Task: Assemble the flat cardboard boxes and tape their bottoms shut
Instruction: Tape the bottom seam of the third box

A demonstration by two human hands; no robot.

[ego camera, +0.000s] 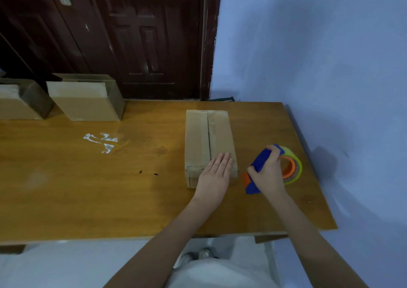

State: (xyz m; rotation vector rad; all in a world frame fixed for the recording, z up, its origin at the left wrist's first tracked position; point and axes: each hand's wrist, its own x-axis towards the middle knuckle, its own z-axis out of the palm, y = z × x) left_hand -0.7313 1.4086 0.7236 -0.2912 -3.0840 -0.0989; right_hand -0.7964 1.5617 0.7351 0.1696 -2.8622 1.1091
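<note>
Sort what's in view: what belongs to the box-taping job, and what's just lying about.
Job:
box under the flat left hand
tape dispenser gripped by the right hand
two more boxes at the far left

Lying about:
white scraps on the table
two dark specks

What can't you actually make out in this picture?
- Head view: the near end of the box top is covered by the left hand.
- The tape dispenser handle is largely hidden by the right hand.
- The leftmost box is cut off by the frame edge.
- Tape along the seam: too faint to judge.
</note>
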